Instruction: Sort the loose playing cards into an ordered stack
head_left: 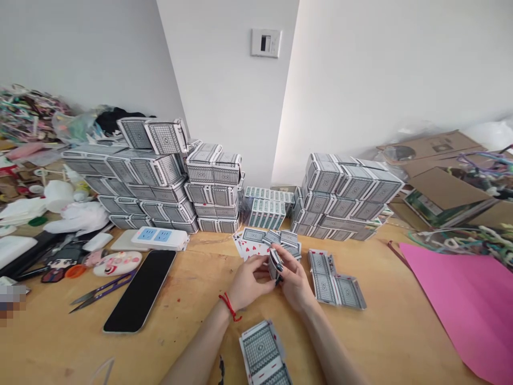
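Note:
My left hand and my right hand meet near the middle of the table, both closed around a small piece made of playing cards. Its exact shape is partly covered by my fingers. Just beyond them, loose playing cards lie spread out, some face up with red hearts, others showing grey patterned backs. To the right of my right hand rests an L-shaped piece of joined cards. Closer to me, between my forearms, is another patterned card piece.
Tall stacks of card-built blocks stand at the left back, with more blocks at the right back. Small green-white boxes sit between. A phone, scissors and a power strip lie left; pink paper lies right.

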Demonstrator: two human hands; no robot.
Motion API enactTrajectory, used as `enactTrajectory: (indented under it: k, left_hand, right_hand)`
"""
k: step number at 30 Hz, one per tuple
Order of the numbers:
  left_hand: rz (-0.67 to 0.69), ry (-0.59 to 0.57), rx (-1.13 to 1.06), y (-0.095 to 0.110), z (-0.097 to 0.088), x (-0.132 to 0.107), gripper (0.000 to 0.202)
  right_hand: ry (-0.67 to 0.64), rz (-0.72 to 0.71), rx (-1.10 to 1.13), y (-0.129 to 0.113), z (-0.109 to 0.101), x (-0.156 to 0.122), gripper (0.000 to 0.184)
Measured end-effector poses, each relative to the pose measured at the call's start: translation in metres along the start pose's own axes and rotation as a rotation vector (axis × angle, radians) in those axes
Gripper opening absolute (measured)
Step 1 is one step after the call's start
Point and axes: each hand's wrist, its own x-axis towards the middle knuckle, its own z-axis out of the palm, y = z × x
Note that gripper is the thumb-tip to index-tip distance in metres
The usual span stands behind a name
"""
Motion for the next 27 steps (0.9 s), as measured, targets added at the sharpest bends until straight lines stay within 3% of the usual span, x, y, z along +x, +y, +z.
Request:
enactTrajectory:
  k: [10,14,18,27]
  left_hand:
    - [0.062,0.106,0.118,-0.013,0.004,-0.001,0.045]
    - [0.083,0.126,0.198,-0.016,0.004,-0.001,0.051]
    - [0.112,0.176,0.303,-0.017,0.004,-0.002,0.056]
    - [0.132,0.276,0.541,-0.023,0.002,-0.004,0.055]
  right_hand:
    - [-0.026,0.018,-0.008,0.002,-0.004,0.002,0.052]
    - [0.014,0.051,0.020,0.004,-0.005,0.003,0.043]
    - [0.111,0.010,-0.080,0.012,-0.008,0.006,0.042]
    - [0.157,-0.066,-0.349,0.014,-0.005,0.007,0.039]
